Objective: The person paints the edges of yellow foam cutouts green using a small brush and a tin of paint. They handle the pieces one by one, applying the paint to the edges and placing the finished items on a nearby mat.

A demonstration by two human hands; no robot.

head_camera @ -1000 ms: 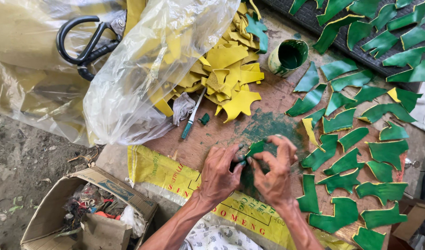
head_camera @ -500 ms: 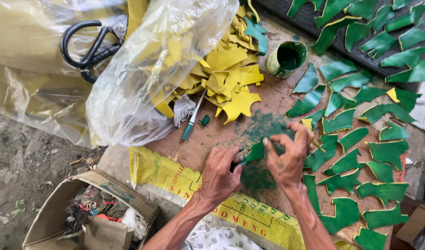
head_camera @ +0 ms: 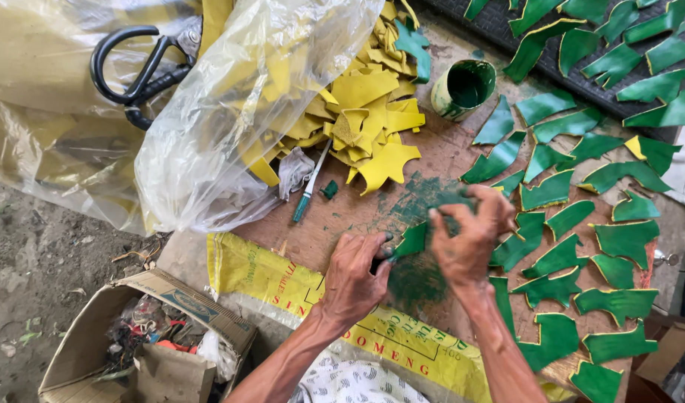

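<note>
My left hand [head_camera: 356, 272] and my right hand [head_camera: 468, 240] meet over a green-stained patch of the wooden board [head_camera: 432, 164]. Together they pinch a small green-painted leaf-shaped piece [head_camera: 412, 240]. The left hand also grips a dark thin tool whose tip touches the piece; most of it is hidden in the fist. The right hand's fingers curl over the piece's far end. Several painted green pieces [head_camera: 566, 254] lie spread to the right. A pile of unpainted yellow pieces [head_camera: 368, 112] sits beyond the hands.
A cup of green paint [head_camera: 465, 88] stands at the back. A brush [head_camera: 310, 186] lies by a clear plastic bag [head_camera: 230, 112]. Black scissors [head_camera: 137, 71] rest on plastic at the left. A cardboard box of scraps [head_camera: 145, 336] sits on the ground.
My right hand has lifted and shifted right with the green piece, its fingers now curled over it. The left hand stays at the piece's near end.
</note>
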